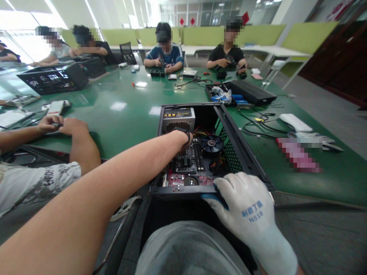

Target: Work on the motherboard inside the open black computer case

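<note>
An open black computer case [246, 152] lies in front of me, its near edge over my lap. My left hand [187, 142], bare with a dark band at the wrist, reaches inside beside the power supply [179, 119]; its fingers are hidden, so what they touch does not show. Below it is the motherboard [183, 162], with a round black cooling fan [211, 145] to the right and a red card [205, 179] along the near side. A white work glove covers my right hand [243, 206], its fingers wrapped over the case's near right edge and the thumb underneath.
At left, a neighbour's hands [64, 125] hold a small dark thing. A black tray [213, 93] with gloves, black cables [255, 122], a white box [295, 122] and a pink packet [298, 154] lie on the green table [114, 95]. Several people sit across.
</note>
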### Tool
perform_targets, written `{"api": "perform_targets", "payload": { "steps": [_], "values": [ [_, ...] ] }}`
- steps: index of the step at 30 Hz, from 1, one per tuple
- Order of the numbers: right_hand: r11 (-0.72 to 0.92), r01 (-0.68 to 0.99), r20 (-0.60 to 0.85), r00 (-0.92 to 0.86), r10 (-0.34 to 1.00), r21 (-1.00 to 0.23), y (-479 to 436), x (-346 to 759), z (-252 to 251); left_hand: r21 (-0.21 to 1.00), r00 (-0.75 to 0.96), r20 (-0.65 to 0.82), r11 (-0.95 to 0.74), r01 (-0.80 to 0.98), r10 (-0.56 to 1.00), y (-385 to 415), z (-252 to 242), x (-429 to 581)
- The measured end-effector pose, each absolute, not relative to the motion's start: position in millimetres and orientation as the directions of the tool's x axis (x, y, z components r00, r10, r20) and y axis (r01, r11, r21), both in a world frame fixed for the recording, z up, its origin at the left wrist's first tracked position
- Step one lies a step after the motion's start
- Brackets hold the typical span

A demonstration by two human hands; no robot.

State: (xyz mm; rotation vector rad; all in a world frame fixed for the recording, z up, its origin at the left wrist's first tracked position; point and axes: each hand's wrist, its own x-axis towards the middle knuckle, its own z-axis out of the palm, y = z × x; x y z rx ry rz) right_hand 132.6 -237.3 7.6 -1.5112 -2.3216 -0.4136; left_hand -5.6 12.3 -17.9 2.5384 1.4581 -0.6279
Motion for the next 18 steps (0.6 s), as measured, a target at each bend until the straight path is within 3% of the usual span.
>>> {"api": "perform_targets", "payload": {
  "steps": [3, 7, 18],
  "values": [
    [0.390, 0.919, 0.427, -0.375, 0.823, 0.055, -237, 133, 8, -0.204, 0.383, -0.512, -0.542, 0.816, 0.769, 9, -14, -4],
    [0.392, 0.919, 0.432, -0.375, 0.820, 0.053, -237, 133, 8, -0.259, 0.384, -0.555, -0.592, 0.763, 0.738, 7, -9, -3],
    [0.389, 0.920, 0.424, -0.375, 0.825, 0.056, -235, 132, 7, -0.244, 0.372, -0.569, -0.582, 0.776, 0.734, 1, 0, -4]
  ]
}}
